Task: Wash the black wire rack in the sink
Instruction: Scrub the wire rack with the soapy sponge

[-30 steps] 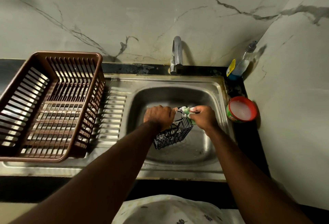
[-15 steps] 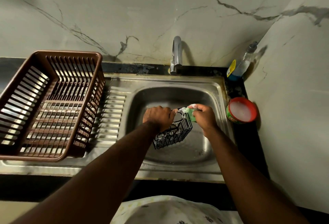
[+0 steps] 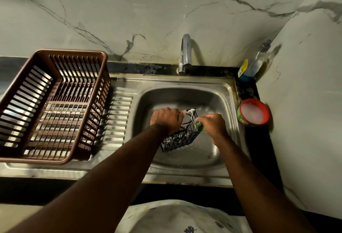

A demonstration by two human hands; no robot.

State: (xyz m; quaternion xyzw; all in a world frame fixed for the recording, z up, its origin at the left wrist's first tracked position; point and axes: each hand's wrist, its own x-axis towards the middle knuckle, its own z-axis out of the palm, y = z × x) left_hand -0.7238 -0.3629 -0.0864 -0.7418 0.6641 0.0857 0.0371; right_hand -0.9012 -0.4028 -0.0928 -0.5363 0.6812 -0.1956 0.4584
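Two hands work in the steel sink point(image 3: 185, 96): the left hand point(image 3: 167, 119) holds the black wire rack point(image 3: 182, 140) tight, the right hand point(image 3: 212, 125) pinches a green sponge point(image 3: 200, 125), now lower down its side, so scrubbing continues.

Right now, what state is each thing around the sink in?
black wire rack: held tilted in the sink, foam on its top edge
left hand: grips the rack's top
right hand: presses a green scrub pad to the rack
tap: no water running
brown basket: upright beside the sink, empty
red tub: lid off, white foam inside
bottle: standing in the corner
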